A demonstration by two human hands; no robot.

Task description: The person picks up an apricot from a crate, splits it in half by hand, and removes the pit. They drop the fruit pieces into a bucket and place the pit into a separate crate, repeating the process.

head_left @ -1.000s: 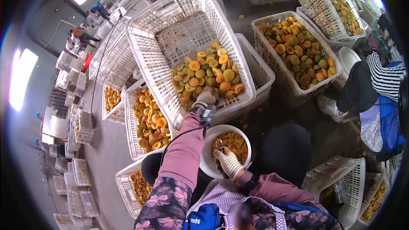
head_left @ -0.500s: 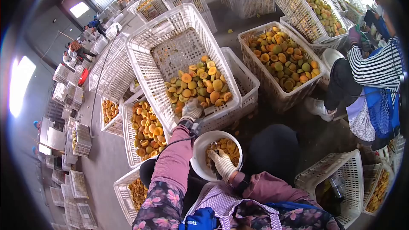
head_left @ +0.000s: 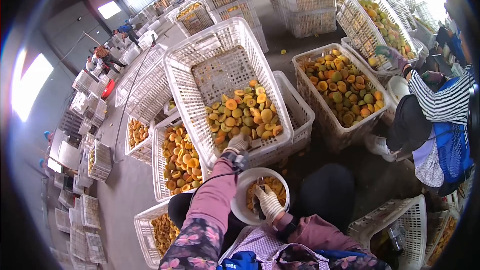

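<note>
My left hand (head_left: 237, 144), in a pale knitted glove, reaches over the near edge of a tilted white crate (head_left: 181, 116) and touches the halved apricots (head_left: 242, 118) piled in its lower end. Its fingertips are hidden among the fruit. My right hand (head_left: 270, 203), gloved too, is closed around a small hand tool (head_left: 258, 197) with a dark handle and a metal tip. It is over a white bucket (head_left: 241, 209) partly filled with orange fruit pieces (head_left: 276, 186). The tilted crate rests on another white crate (head_left: 298, 111).
Crates of apricot halves stand at the left (head_left: 176, 156) and right (head_left: 340, 90). A co-worker in a striped sleeve (head_left: 442, 95) sits at the right, one gloved hand at a tilted crate (head_left: 361, 30). A crate holding a bottle (head_left: 396, 237) is at lower right.
The view has shifted, so the scene sits lower and further right. My left hand remains at the fruit, my right over the bucket. The co-worker's gloved hand has reached the tilted crate.
</note>
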